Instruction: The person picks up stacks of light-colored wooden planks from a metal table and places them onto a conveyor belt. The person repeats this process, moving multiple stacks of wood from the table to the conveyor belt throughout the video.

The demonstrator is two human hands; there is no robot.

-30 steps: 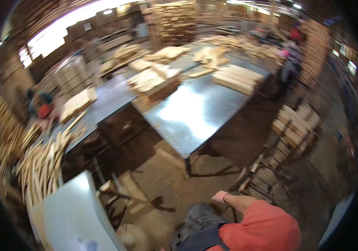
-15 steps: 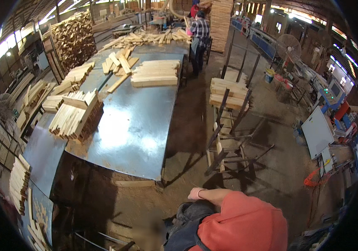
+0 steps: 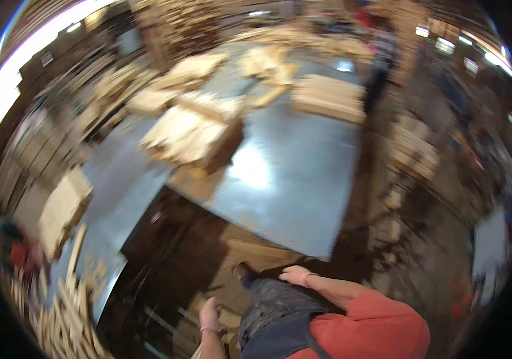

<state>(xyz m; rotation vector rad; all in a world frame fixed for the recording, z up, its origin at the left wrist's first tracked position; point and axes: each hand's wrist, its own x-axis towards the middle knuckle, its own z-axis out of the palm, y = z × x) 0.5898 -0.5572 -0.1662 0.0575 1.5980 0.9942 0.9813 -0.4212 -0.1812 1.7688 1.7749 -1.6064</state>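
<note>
My right hand [image 3: 296,275], in a pale pink glove, hangs loosely in front of my right thigh, its fingers partly stretched out and holding nothing that I can see. Lower and to the left is my left hand [image 3: 211,314], similarly gloved, beside my left leg; its fingers look loose and unwrapped, though motion blurs them. Neither hand touches anything. Nearest ahead of them stands a metal-topped table [image 3: 292,185]. On its left part sits a stack of light wooden strips [image 3: 190,128], with another wood stack [image 3: 327,99] farther back on the right.
At the left, a lower metal surface [image 3: 121,176] carries a block of boards [image 3: 64,209], with loose sticks [image 3: 70,317] below it. Another person [image 3: 22,254] is at the far left edge. A rack holding wood [image 3: 412,149] stands right of the table. Another worker [image 3: 381,57] stands behind.
My view has swung left, so the table now appears farther right and the picture is blurred. My left hand has come into view, as have the person and loose sticks at the left.
</note>
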